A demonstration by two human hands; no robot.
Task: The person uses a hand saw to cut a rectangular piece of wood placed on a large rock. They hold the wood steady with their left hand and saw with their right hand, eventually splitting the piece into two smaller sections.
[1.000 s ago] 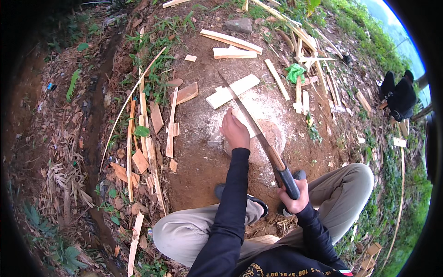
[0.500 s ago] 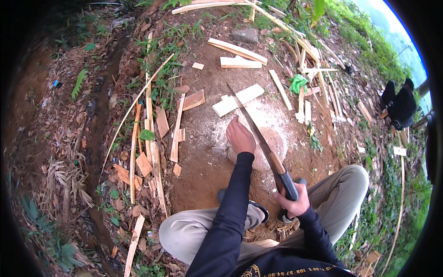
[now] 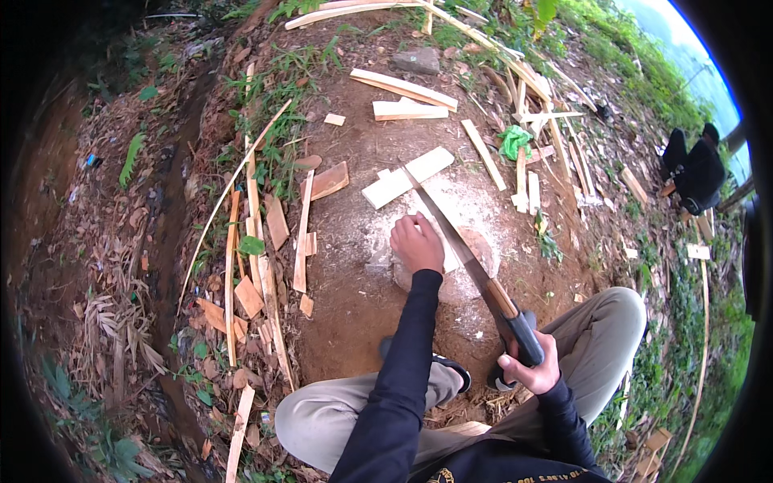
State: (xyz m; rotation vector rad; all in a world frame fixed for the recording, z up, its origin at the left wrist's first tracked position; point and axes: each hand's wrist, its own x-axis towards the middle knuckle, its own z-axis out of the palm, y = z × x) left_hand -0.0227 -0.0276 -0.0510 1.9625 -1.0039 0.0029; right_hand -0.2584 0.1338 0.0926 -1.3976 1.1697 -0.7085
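- The left hand [image 3: 416,241] presses a pale wood piece [image 3: 448,256] onto the round chopping block [image 3: 475,278], fingers curled over it.
- The right hand [image 3: 531,366] clenches the machete [image 3: 471,262] handle, blade slanting across the block.

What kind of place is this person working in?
Likely an outdoor wood-splitting spot on bare dirt: cut planks and slats lie scattered, grass grows around, and the right hand holds a long blade.

Bare dirt ground [image 3: 354,314]; scattered wood offcuts [image 3: 326,181].
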